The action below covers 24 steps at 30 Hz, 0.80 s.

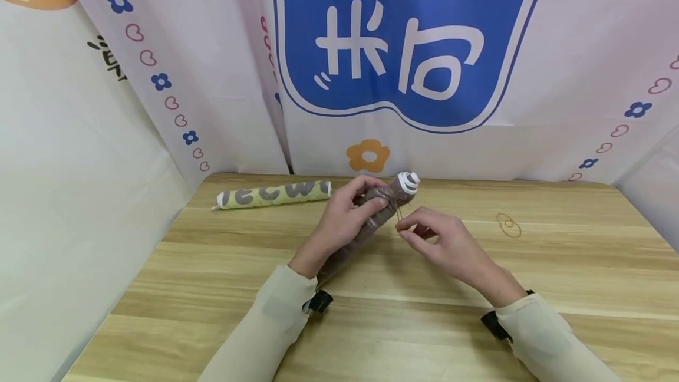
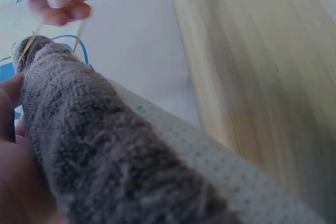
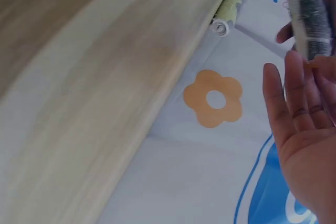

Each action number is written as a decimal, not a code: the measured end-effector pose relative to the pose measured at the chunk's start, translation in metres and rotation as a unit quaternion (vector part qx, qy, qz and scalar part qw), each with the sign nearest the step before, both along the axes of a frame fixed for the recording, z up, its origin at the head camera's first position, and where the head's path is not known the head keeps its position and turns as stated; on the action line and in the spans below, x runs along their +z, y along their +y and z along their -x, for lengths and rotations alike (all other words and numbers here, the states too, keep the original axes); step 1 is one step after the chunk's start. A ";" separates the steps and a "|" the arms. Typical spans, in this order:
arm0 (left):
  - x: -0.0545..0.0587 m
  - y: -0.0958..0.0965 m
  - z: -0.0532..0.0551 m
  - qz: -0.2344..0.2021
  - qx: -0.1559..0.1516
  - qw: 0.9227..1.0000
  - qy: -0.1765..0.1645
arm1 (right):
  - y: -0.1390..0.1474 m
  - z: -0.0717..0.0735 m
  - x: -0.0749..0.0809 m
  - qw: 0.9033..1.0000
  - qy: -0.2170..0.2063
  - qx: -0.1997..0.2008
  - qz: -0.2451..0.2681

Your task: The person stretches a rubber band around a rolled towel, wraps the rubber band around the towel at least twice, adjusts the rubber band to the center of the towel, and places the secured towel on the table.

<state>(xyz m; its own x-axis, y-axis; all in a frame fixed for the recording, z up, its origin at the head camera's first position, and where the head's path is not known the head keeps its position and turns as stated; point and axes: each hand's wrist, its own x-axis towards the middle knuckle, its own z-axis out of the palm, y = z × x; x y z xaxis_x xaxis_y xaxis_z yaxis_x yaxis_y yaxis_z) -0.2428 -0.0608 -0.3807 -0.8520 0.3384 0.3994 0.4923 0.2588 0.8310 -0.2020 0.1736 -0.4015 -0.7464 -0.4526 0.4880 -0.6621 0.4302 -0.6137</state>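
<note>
Right hand (image 1: 448, 246), rubber band (image 1: 399, 214) pinched, is held right of the slanting towel (image 1: 371, 227) gripped by the left hand (image 1: 342, 220).

Brown roll (image 2: 105, 129) of rough, fuzzy cloth; smooth, wood-grained table (image 1: 403, 329); creased, cloth-like backdrop (image 1: 223, 75) at the far side.

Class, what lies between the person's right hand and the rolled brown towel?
A yellow rubber band, stretched from the right hand to the rolled brown towel; the head and left wrist views show it.
</note>
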 end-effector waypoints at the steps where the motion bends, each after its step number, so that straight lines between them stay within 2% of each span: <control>1: 0.000 0.000 0.000 0.004 0.004 1.000 0.005 | -0.001 -0.001 0.001 1.000 0.006 0.004 0.004; 5: -0.001 0.000 0.001 0.033 0.022 0.999 0.031 | -0.003 -0.005 0.005 0.999 0.026 0.017 0.018; 9: -0.002 0.001 0.000 0.049 0.034 0.997 0.042 | -0.005 -0.006 0.008 0.999 0.023 0.019 0.024; 15: -0.003 0.001 0.001 0.006 0.021 1.000 0.010 | -0.004 -0.006 0.003 0.999 -0.022 0.014 0.018; 17: -0.004 0.002 0.001 -0.008 0.014 1.000 0.004 | -0.005 -0.006 0.002 0.999 -0.023 0.014 0.019; 20: -0.003 0.002 0.001 -0.010 0.009 1.000 0.012 | -0.005 -0.006 0.003 0.999 0.007 0.013 0.030; 24: -0.003 0.002 0.002 0.021 0.006 0.999 0.042 | -0.006 -0.005 0.005 0.996 0.070 0.020 0.048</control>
